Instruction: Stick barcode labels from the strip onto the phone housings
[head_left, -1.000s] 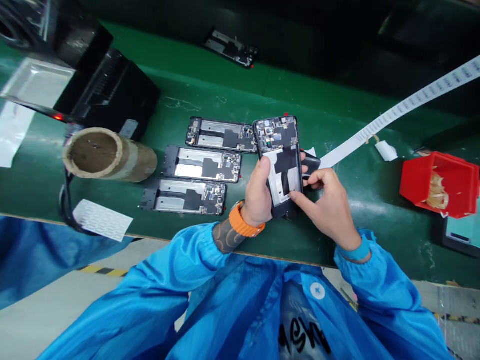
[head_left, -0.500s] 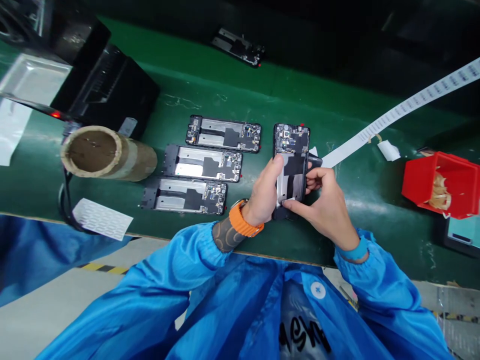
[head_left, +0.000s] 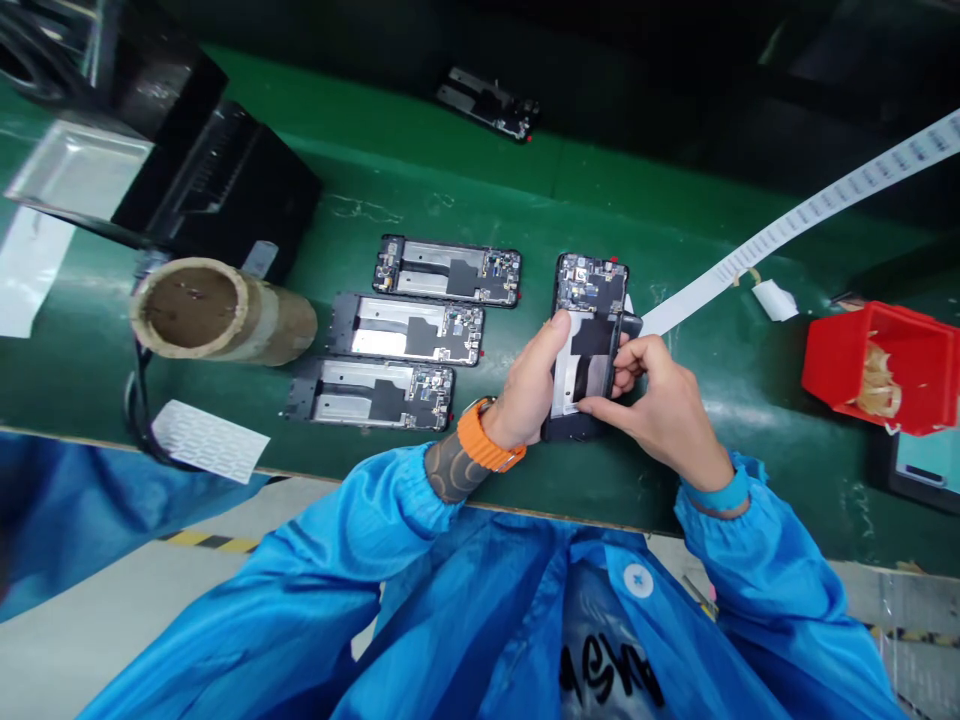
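My left hand (head_left: 529,392) grips an opened phone body (head_left: 589,330) by its left edge, holding it upright over the green bench (head_left: 420,190). Its circuit board and metal plate face me. My right hand (head_left: 660,405) is closed on the phone's lower right side, with the index finger pressing on the plate near the bottom. A small dark piece (head_left: 628,325) shows just behind the right fingers. Three more opened phone bodies (head_left: 405,328) lie in a row to the left, flat on the bench.
A cardboard tube (head_left: 217,312) lies at the left beside a black machine (head_left: 202,170). A white label strip (head_left: 795,220) runs to the upper right. A red bin (head_left: 881,365) stands at the right. Another phone body (head_left: 487,103) lies far back. A label sheet (head_left: 208,440) sits near the front edge.
The held phone has shifted right and lower and turned more upright. My right index finger has slid along the plate's lower part. The three phones on the bench have stayed put.
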